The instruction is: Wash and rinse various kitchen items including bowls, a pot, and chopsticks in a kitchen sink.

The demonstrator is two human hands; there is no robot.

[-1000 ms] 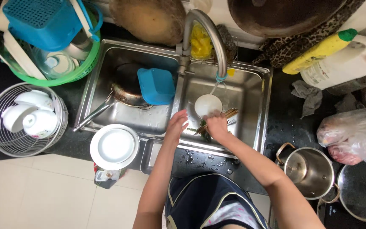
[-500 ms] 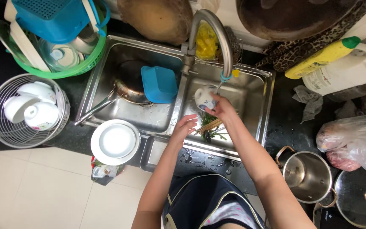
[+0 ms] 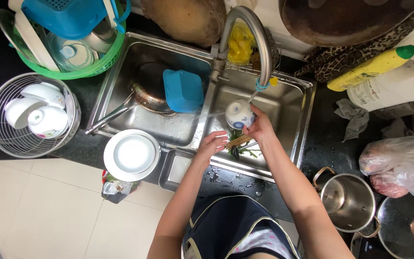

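- Our right hand [image 3: 259, 128] hides part of the small bowl [image 3: 239, 114].
- The blue basket [image 3: 68, 14] and dark wok [image 3: 341, 19] are cut off by the top edge.

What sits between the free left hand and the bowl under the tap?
Nothing visible. The right hand holds the bowl under the faucet; the left hand hovers just beside it, open basin between. Chopsticks lie lower.
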